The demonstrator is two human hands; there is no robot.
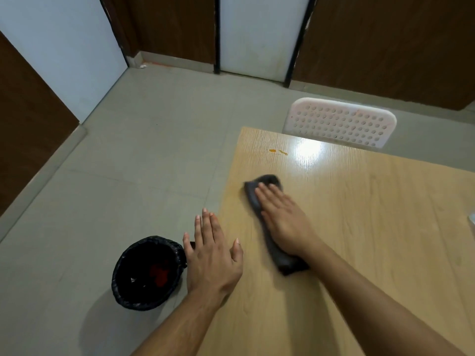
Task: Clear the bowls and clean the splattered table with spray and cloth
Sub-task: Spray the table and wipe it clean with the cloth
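A dark grey cloth (267, 181) lies folded on the light wooden table (372, 214), near its left edge. My right hand (282, 217) presses flat on the cloth with straight fingers; the cloth looks blurred. My left hand (212, 255) is spread flat with straight fingers at the table's left edge, holding nothing. An orange splatter (277, 151) marks the table near its far left corner, beyond the cloth. No bowls or spray bottle are visible.
A round bin lined with a black bag (146, 273) stands on the grey tiled floor, left of the table. A white perforated chair back (341, 122) rises behind the table's far edge. A pale object (472, 218) peeks in at the right edge.
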